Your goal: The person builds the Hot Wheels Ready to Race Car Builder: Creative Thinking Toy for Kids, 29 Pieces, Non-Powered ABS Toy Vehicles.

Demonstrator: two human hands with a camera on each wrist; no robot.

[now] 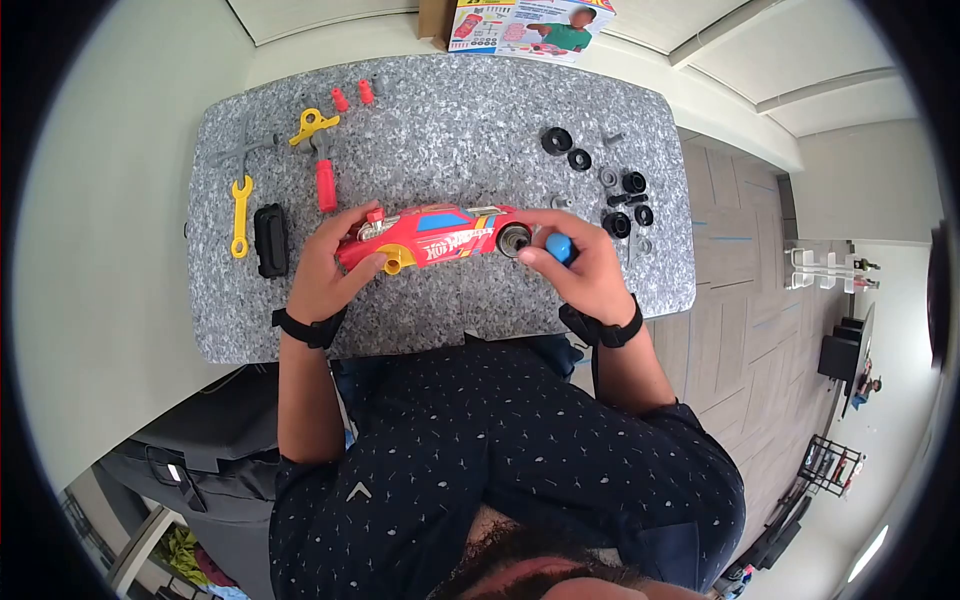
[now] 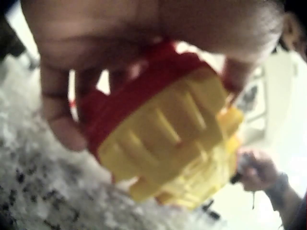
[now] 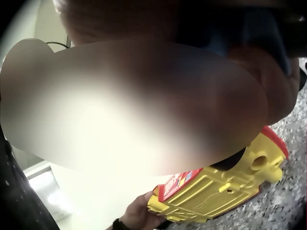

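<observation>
A red toy car (image 1: 440, 238) with a blue window and a yellow underside is held above the grey speckled table. My left hand (image 1: 335, 262) grips its left end, thumb on the near side by a yellow stub. In the left wrist view the ribbed yellow underside (image 2: 168, 129) faces the camera beneath that hand. At the car's other end, a black wheel (image 1: 511, 236) is fitted. My right hand (image 1: 590, 270) holds a blue-handled tool (image 1: 562, 248), its thumb tip right at the wheel. A blurred patch hides most of this hand's work in the right wrist view.
Left on the table (image 1: 430, 130) lie a yellow wrench (image 1: 240, 217), a grey cross-shaped tool (image 1: 245, 147), a red-handled tool (image 1: 325, 180), a black part (image 1: 270, 240) and small red pieces (image 1: 366, 92). Several black wheels (image 1: 556, 141) lie right. A printed box (image 1: 530, 28) stands behind.
</observation>
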